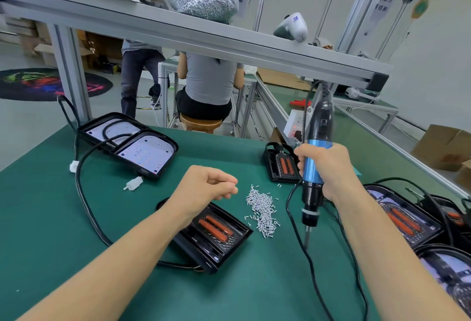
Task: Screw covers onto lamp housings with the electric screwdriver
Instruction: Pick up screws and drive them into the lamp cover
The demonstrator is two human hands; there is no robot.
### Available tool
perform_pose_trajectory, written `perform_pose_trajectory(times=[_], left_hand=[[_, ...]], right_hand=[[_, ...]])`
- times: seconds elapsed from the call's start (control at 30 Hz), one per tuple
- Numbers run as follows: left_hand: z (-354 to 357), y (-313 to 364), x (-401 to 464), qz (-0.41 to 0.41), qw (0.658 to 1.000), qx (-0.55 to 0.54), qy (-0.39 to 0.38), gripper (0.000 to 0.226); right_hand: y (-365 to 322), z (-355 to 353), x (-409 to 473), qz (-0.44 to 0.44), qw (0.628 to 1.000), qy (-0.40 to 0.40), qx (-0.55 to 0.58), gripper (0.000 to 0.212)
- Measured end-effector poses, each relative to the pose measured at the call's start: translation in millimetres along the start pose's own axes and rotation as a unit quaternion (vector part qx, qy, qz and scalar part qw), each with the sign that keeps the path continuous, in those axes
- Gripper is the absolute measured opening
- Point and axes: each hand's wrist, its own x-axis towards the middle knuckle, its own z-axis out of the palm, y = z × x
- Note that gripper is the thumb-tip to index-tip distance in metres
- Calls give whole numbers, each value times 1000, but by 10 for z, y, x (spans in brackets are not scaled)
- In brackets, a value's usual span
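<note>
Far left on the bench (51, 218), two open lamp housings (132, 144) still wait for covers. Your left hand (206, 188), grip loosely curled and holding nothing I can make out, hovers over the near housing (216, 234). Loose screws (262, 208) lie just right of it. Your right hand (328, 170) holds the electric screwdriver (314, 167) upright, bit off the work; judging by the stack at far right (407, 218), several look done.

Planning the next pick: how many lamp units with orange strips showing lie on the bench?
3 clearly: one under the left hand at, one behind the screwdriver at, one at right. Another may hide behind it.
</note>
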Motion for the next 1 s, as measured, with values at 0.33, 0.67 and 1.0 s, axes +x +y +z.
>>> perform_pose_trajectory(times=[0.33,0.67,1.0], left_hand=[[-78,-43,-97,-12,1000,-26,-5,11],[371,222,-377,201,940,140,-237,13],[559,285,-264,193,870,333,-308,7]], right_hand=[[-102,73,-115,13,928,80,363,17],[-167,289,-223,-138,980,64,132,13],[-317,188,-189,-95,993,-15,71,17]])
